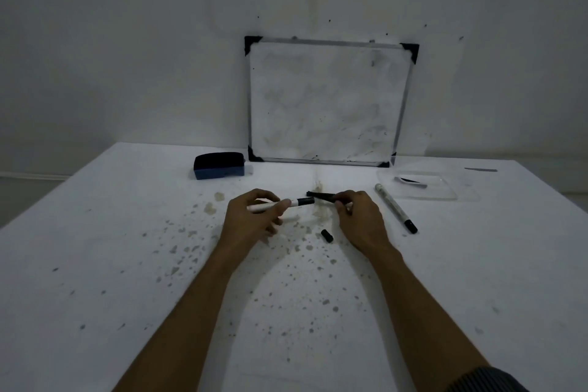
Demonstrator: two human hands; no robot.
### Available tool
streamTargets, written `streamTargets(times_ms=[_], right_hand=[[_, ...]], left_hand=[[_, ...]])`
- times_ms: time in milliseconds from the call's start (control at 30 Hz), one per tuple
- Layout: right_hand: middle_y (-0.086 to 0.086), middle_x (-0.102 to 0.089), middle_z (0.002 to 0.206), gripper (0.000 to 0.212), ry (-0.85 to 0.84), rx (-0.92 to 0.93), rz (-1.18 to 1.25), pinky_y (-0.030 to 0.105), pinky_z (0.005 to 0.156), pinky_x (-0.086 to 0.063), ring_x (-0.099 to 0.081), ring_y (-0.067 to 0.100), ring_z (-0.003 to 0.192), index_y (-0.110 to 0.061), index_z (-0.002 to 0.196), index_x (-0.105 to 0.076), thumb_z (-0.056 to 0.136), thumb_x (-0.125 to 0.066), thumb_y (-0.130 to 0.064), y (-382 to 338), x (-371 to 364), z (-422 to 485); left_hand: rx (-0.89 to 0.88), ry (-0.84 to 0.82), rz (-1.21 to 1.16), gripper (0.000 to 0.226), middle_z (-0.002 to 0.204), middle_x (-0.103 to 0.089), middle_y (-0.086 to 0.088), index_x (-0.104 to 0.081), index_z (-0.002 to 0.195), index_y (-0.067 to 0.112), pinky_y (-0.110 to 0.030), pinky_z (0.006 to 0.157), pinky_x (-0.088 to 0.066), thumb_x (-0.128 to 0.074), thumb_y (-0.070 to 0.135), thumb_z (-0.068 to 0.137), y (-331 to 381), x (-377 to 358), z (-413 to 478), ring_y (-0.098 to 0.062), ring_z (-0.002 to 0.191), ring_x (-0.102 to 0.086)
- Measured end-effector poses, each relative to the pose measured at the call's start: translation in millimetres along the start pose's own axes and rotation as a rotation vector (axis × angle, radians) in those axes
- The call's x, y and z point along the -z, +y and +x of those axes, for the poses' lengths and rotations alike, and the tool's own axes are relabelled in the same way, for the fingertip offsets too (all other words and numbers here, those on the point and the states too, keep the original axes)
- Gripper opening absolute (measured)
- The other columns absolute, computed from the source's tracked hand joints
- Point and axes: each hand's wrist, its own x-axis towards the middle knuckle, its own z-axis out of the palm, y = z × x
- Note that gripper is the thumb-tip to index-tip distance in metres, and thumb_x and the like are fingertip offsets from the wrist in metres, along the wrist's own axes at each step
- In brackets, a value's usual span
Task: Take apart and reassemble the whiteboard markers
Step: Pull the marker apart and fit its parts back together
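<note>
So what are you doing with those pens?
A person is taking a whiteboard marker apart at a stained white table. The left hand holds the marker body, and the right hand holds a black piece just off its end. A small black cap lies on the table between the hands. A second marker lies whole to the right. An eraser and a whiteboard sit behind.

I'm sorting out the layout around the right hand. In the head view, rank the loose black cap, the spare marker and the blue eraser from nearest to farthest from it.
From the right hand:
1. loose black cap, just left of it.
2. spare marker, on its right.
3. blue eraser, far left, near the wall.
</note>
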Motion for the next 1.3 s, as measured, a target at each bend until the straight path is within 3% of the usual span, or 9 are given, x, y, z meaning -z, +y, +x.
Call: streamTargets(times_ms=[100,367,667,867,933,1000,1133,1200,1300], right_hand=[[-0.008,-0.074,0.103,0.020,-0.050,-0.001,0.275,0.021,0.072,-0.048,-0.065,0.000,0.076,-0.025,0.118,-0.072,0.104,-0.057,-0.027,-3,11,-8],[0.004,-0.072,0.091,0.027,-0.324,-0.374,1.405,0.025,0.066,-0.053,-0.063,0.014,0.076,-0.007,0.115,-0.077,0.091,-0.074,-0.018,-32,13,-12],[0.005,-0.075,0.096,0.034,-0.251,-0.350,1.361,0.026,0.075,-0.055,-0.067,0.013,0.080,-0.004,0.124,-0.073,0.092,-0.070,-0.015,-35,13,-10],[-0.004,-0.078,0.094,0.027,-0.125,-0.321,1.270,0.027,0.079,-0.055,-0.073,0.008,0.079,-0.018,0.123,-0.073,0.096,-0.071,-0.017,-37,10,-9],[-0.004,-0.078,0.093,0.026,-0.065,-0.330,1.260,0.031,0.080,-0.053,-0.072,0.008,0.077,-0.018,0.119,-0.073,0.093,-0.075,-0.020,-38,9,-9],[-0.003,-0.078,0.097,0.025,-0.012,-0.338,1.250,0.031,0.080,-0.053,-0.070,0.008,0.076,-0.018,0.116,-0.075,0.091,-0.077,-0.022,-37,10,-9],[0.004,-0.078,0.114,0.028,0.038,-0.364,1.279,0.029,0.079,-0.053,-0.067,0.010,0.079,-0.016,0.119,-0.073,0.092,-0.076,-0.023,-36,15,-9],[0.004,-0.078,0.114,0.029,0.041,-0.372,1.276,0.029,0.079,-0.053,-0.066,0.010,0.079,-0.014,0.120,-0.073,0.093,-0.076,-0.022,-37,16,-9],[0.004,-0.076,0.109,0.028,0.044,-0.384,1.246,0.031,0.080,-0.052,-0.065,0.010,0.079,-0.014,0.118,-0.074,0.092,-0.076,-0.022,-38,15,-10]], left_hand=[[0.015,-0.077,-0.176,0.033,0.084,-0.080,-0.014,-0.083,0.098,0.013,-0.028,0.066,-0.062,-0.088,0.039,0.078,2,8,1,-0.028,0.076,-0.076],[0.134,-0.121,-0.689,0.026,0.059,-0.057,0.004,-0.085,0.081,0.013,-0.015,0.044,-0.043,-0.090,0.034,0.066,6,2,10,-0.004,0.048,-0.051],[0.130,-0.167,-0.584,0.034,0.080,-0.068,-0.002,-0.073,0.082,0.014,-0.032,0.081,-0.057,-0.058,0.038,0.102,-2,-12,18,-0.015,0.079,-0.064],[0.154,-0.293,-0.470,0.043,0.074,-0.047,0.003,-0.064,0.129,0.013,-0.024,0.047,-0.041,-0.047,0.047,0.107,3,-18,9,-0.010,0.050,-0.040],[0.102,-0.283,-0.292,0.039,0.073,-0.045,0.004,-0.068,0.118,0.022,-0.022,0.042,-0.031,-0.052,0.055,0.103,5,-19,5,-0.009,0.049,-0.032],[0.074,-0.251,-0.125,0.045,0.064,-0.045,0.006,-0.070,0.096,0.022,-0.022,0.042,-0.028,-0.057,0.065,0.097,7,-22,1,-0.010,0.049,-0.031],[-0.073,-0.153,0.026,0.041,0.068,-0.066,0.024,-0.070,0.131,0.038,-0.010,0.050,-0.043,-0.065,0.059,0.096,4,-26,-1,0.003,0.054,-0.054],[-0.197,-0.140,0.047,0.027,0.081,-0.073,0.022,-0.070,0.124,0.048,-0.009,0.066,-0.051,-0.069,0.043,0.098,2,-25,-2,0.006,0.071,-0.065],[-0.225,-0.135,0.038,0.029,0.093,-0.078,0.008,-0.074,0.119,0.045,-0.015,0.065,-0.055,-0.077,0.033,0.094,-1,-23,-3,-0.003,0.071,-0.068]])
